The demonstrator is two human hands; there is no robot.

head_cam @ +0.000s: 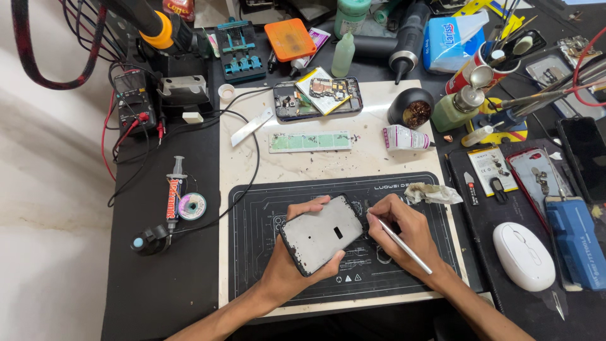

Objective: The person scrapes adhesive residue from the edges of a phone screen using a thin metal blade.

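The left hand point(297, 265) is closed around a phone frame point(322, 232), a flat grey panel with a dark rim and a small dark slot near its middle, gripping it from below with the thumb along the near edge and the fingertips curled over the far edge. The frame is lifted and tilted above the dark work mat point(252, 252) that lies on the near part of the counter point(189, 297). The right hand point(404, 237) is pinched shut on a thin metal tool point(404, 245), held like a pen, with its tip touching or just beside the frame's right edge; which of the two cannot be told. The frame looks light and thin, stiff along its rim but likely to flex or crack if twisted, and its smooth face is probably slippery, so the edge grip shown, long sides clamped and face left bare, seems the safest hold. The tool is slim and rigid and best held near its working end for control. Farther back on the white board point(315, 167) lie an opened phone point(319, 98) and a long green strip point(310, 141). A crumpled wipe point(432, 193) sits just beyond the right hand, and a white mouse point(522, 256) rests well to the right.
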